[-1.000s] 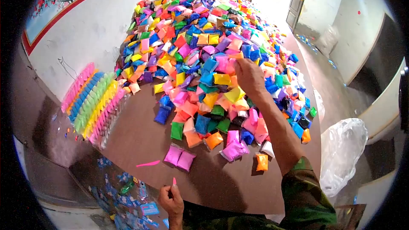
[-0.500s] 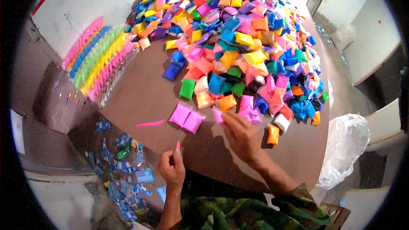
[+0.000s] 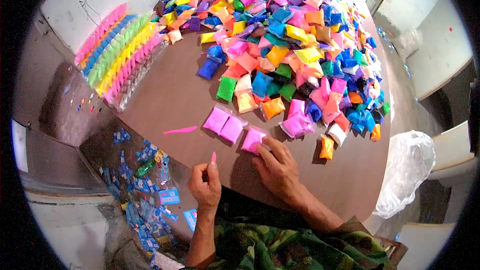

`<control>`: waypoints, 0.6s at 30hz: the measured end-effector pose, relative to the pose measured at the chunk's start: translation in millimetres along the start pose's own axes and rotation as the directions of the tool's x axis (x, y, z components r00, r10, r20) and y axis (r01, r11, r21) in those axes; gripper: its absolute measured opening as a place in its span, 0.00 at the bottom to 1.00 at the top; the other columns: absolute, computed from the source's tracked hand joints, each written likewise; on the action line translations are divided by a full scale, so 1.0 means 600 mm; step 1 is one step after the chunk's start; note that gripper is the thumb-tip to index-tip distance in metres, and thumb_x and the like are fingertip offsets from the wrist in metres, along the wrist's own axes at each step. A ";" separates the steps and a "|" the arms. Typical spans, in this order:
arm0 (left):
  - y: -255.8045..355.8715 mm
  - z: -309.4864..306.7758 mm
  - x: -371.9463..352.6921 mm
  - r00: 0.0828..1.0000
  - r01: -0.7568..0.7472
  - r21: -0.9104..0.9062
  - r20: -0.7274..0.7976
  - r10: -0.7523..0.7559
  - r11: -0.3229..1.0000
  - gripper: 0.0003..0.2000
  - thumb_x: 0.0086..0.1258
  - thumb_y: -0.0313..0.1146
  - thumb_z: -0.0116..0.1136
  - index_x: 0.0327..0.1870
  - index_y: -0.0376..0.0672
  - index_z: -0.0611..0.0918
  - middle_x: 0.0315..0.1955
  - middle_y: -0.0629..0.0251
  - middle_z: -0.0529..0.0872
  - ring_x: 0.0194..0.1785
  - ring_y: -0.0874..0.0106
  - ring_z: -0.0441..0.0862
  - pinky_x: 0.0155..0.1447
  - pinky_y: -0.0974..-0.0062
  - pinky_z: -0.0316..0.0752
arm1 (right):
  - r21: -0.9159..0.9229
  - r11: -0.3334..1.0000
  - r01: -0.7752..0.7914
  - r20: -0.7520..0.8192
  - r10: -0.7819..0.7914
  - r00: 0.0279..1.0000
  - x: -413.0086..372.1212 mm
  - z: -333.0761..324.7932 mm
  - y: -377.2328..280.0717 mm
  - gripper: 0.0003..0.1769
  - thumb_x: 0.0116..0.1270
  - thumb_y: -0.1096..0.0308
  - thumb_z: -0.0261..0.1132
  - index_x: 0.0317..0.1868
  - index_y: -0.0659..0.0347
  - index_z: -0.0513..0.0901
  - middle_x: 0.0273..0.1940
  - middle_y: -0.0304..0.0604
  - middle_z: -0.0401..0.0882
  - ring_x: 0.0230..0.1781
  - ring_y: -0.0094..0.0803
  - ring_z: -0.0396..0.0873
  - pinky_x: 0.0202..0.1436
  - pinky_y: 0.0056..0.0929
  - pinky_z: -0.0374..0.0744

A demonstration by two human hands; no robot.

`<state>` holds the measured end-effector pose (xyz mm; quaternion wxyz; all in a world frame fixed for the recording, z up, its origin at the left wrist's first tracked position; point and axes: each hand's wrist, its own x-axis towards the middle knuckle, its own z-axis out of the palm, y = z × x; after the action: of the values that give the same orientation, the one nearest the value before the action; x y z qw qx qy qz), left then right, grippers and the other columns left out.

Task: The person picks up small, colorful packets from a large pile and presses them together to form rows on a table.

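My left hand (image 3: 205,186) is closed at the table's front edge. A slim pink plastic tool (image 3: 214,156) pokes up from between its thumb and fingers; the rest is hidden in the fist. My right hand (image 3: 278,166) has its thumb and fingertips on the right edge of a small pink packet (image 3: 252,140) on the table. Left of that packet, two pink packets (image 3: 225,125) lie side by side. Farther left is a pink plastic knife-like tool (image 3: 180,130), flat on the brown table (image 3: 160,95).
A large heap of colourful packets (image 3: 280,55) covers the table's back and right. Strips of coloured sachets (image 3: 120,52) hang over the left edge. Blue packaging (image 3: 145,220) is scattered on the floor at left. A clear plastic bag (image 3: 407,170) is beyond the right edge.
My right hand has brought the pink packet down and nearer, beside the two pink packets, where it now lies flatter. My left hand keeps its hold on the pink tool. The view has shifted slightly.
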<state>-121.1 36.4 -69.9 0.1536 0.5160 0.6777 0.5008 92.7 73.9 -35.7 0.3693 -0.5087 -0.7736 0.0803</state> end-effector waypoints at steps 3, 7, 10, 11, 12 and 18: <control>-0.008 0.011 0.005 0.990 -0.113 0.004 -0.088 0.113 0.994 0.10 0.77 0.34 0.69 0.37 0.39 0.82 0.22 0.65 0.82 0.23 0.73 0.77 0.29 0.71 0.72 | -0.025 0.999 0.037 0.021 -0.036 0.999 -0.012 -0.009 0.012 0.24 0.61 0.72 0.80 0.58 0.64 0.87 0.63 0.53 0.83 0.63 0.50 0.83 0.63 0.44 0.85; -0.003 0.012 0.004 0.994 -0.075 -0.042 -0.081 0.072 0.996 0.10 0.77 0.34 0.69 0.37 0.39 0.82 0.22 0.64 0.81 0.23 0.73 0.77 0.29 0.70 0.72 | -0.030 0.999 0.017 0.063 -0.015 0.998 0.003 -0.023 0.010 0.24 0.62 0.72 0.79 0.59 0.63 0.87 0.63 0.52 0.83 0.65 0.51 0.82 0.67 0.45 0.83; -0.004 0.007 0.007 0.996 -0.073 -0.019 -0.058 0.071 0.997 0.10 0.78 0.34 0.68 0.37 0.39 0.82 0.23 0.65 0.82 0.25 0.74 0.77 0.30 0.70 0.72 | -0.055 0.998 0.012 0.082 -0.007 0.997 0.016 -0.011 0.010 0.24 0.64 0.68 0.78 0.61 0.60 0.87 0.65 0.50 0.83 0.67 0.50 0.81 0.68 0.46 0.81; -0.003 0.006 0.004 0.997 -0.056 -0.020 -0.045 0.055 0.998 0.10 0.79 0.35 0.67 0.38 0.38 0.83 0.25 0.66 0.83 0.27 0.74 0.78 0.32 0.70 0.73 | -0.074 0.997 0.008 0.089 -0.001 0.996 0.019 -0.006 0.012 0.24 0.64 0.67 0.78 0.61 0.58 0.86 0.65 0.49 0.83 0.68 0.49 0.81 0.68 0.46 0.81; -0.002 0.006 0.001 0.999 -0.039 -0.025 -0.029 0.038 0.999 0.10 0.80 0.36 0.67 0.39 0.38 0.83 0.26 0.67 0.84 0.28 0.75 0.78 0.33 0.70 0.74 | -0.087 0.996 0.029 0.096 -0.020 0.995 0.020 0.002 0.020 0.25 0.65 0.66 0.78 0.62 0.57 0.86 0.66 0.48 0.82 0.68 0.48 0.80 0.68 0.46 0.81; -0.004 0.007 0.004 0.996 -0.071 -0.004 -0.050 0.071 0.997 0.11 0.79 0.34 0.67 0.38 0.38 0.81 0.23 0.65 0.81 0.25 0.73 0.76 0.30 0.69 0.72 | -0.120 0.988 0.098 0.128 -0.082 0.988 0.024 0.014 0.043 0.27 0.64 0.63 0.78 0.63 0.53 0.86 0.67 0.45 0.81 0.69 0.46 0.80 0.67 0.45 0.79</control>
<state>-120.3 40.8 -73.2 0.1203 0.5267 0.6610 0.5208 103.0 100.5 -47.5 0.2916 -0.4895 -0.8205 0.0458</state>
